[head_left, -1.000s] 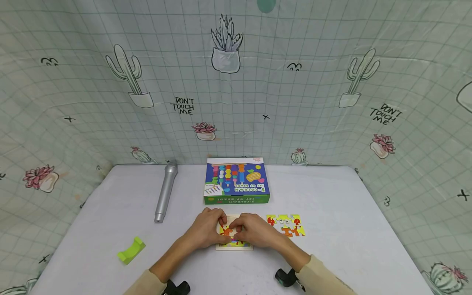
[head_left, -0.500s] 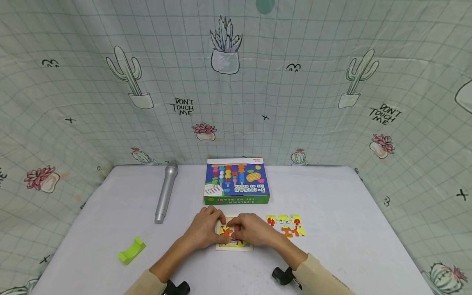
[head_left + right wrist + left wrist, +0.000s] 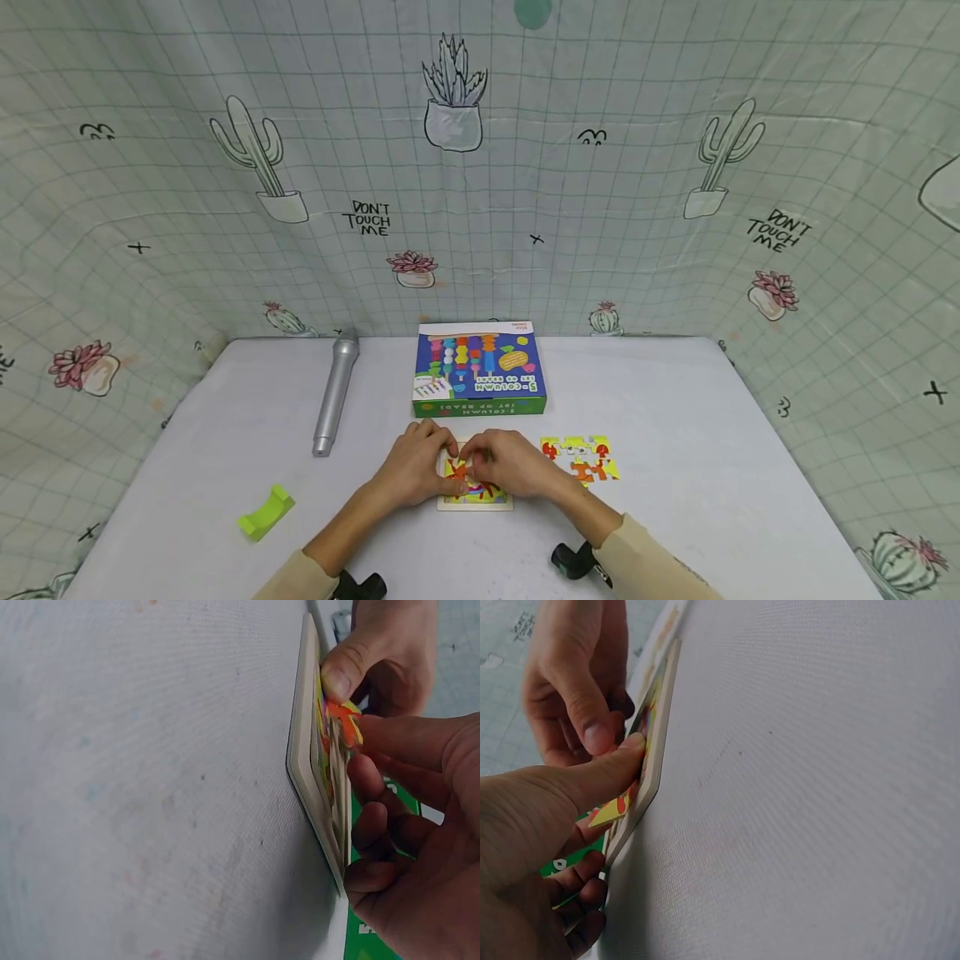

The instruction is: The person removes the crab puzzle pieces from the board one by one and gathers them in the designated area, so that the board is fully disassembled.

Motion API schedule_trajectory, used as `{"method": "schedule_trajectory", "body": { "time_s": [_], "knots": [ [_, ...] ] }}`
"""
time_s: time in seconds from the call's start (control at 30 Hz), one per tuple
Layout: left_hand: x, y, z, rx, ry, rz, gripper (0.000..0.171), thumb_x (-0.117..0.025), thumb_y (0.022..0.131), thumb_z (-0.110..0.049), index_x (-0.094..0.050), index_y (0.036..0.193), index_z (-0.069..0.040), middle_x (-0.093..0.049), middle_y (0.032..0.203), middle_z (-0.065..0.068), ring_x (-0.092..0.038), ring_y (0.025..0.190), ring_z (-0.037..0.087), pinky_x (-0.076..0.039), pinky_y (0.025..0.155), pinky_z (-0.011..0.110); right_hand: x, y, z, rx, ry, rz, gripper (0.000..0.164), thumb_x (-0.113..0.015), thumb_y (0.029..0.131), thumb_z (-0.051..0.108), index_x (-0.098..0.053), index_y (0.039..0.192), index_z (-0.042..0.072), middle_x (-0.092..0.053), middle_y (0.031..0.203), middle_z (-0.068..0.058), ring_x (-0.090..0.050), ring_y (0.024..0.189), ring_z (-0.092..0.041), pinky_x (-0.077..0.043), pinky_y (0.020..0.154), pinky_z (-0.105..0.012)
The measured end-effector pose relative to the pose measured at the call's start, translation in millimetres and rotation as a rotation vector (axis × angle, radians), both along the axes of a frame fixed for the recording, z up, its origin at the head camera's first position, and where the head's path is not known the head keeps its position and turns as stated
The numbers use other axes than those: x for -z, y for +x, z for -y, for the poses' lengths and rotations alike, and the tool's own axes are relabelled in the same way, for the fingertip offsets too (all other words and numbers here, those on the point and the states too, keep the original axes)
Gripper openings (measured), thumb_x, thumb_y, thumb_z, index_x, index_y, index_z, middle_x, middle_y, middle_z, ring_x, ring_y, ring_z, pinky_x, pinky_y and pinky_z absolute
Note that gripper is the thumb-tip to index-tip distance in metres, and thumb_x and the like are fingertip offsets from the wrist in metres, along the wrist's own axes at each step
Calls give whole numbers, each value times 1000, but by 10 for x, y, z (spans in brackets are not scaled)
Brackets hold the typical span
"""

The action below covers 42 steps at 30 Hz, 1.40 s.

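Observation:
A wooden jigsaw puzzle board [image 3: 476, 505] with a bright picture lies flat at the table's front middle, partly covered by both hands. My left hand [image 3: 412, 468] grips its left side, thumb over the picture and the other fingers curled at the edge. An orange and yellow puzzle piece [image 3: 345, 722] stands tilted above the board, beside the left thumb. My right hand [image 3: 513, 463] reaches in from the right and pinches at this piece. In the right wrist view its remaining fingers curl along the board's edge. Part of the piece is hidden behind fingertips.
Several loose puzzle pieces [image 3: 581, 472] lie right of the board. Behind it rests a blue and green bead-set box [image 3: 480, 371]. To the left are a grey stick with a wider head [image 3: 336, 396] and a curved lime-green block [image 3: 267, 513]. A patterned cloth [image 3: 480, 200] hangs behind the table.
The right hand has shifted slightly to the left and away from the body over the board. My left hand stays nearly in place, and the loose pieces lie as before.

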<state>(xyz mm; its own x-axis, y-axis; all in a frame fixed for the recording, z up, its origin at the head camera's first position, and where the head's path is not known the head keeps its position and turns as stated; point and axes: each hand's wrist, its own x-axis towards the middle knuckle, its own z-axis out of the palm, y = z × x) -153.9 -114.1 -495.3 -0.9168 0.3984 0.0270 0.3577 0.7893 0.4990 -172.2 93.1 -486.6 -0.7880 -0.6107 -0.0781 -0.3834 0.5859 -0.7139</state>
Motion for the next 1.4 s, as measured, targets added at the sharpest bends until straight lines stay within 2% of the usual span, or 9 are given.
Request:
{"method": "schedule_trajectory", "body": {
  "time_s": [0.23,0.47,0.73,0.93,1.1,1.4],
  "knots": [
    [-8,4,-4,-7,8,15,46,-92,67,-46,-60,89,-21,-48,94,-2,-44,93,20,-37,79,39,-14,11,41,31,-29,4,10,-73,88,17,-72,98,19,-63,82,12,-57,73,-5,-47,70,-25],
    [-17,1,0,3,4,1,46,-92,67,-44,-62,90,-19,-50,96,-1,-45,92,21,-38,78,40,-18,32,80,41,-46,25,5,-74,90,22,-70,89,21,-63,80,12,-55,69,-5,-45,65,-24],
    [-9,-5,-6,-1,2,12,46,-92,67,-44,-63,90,-19,-49,94,-2,-43,91,19,-37,79,39,-31,62,82,43,-82,63,4,-72,92,21,-69,89,21,-64,77,10,-56,65,-6,-44,60,-22],
    [3,-12,0,1,14,12,45,-91,68,-45,-62,91,-20,-49,94,-2,-43,91,19,-37,79,40,-105,69,58,54,-101,36,5,-70,94,22,-70,92,18,-64,80,11,-58,69,-7,-46,63,-23],
    [-6,-4,-5,-4,3,12,46,-92,67,-46,-62,90,-19,-50,96,0,-45,92,21,-39,81,42,-151,71,-120,97,-100,30,4,-69,94,20,-70,92,17,-64,79,10,-57,70,-8,-46,64,-24],
    [-30,11,-14,-14,12,17,45,-92,67,-45,-64,90,-18,-55,103,4,-47,97,25,-40,86,47,-181,109,-643,219,-56,57,4,-73,89,15,-70,89,13,-62,77,4,-55,71,-14,-43,61,-24]
  ]
}}
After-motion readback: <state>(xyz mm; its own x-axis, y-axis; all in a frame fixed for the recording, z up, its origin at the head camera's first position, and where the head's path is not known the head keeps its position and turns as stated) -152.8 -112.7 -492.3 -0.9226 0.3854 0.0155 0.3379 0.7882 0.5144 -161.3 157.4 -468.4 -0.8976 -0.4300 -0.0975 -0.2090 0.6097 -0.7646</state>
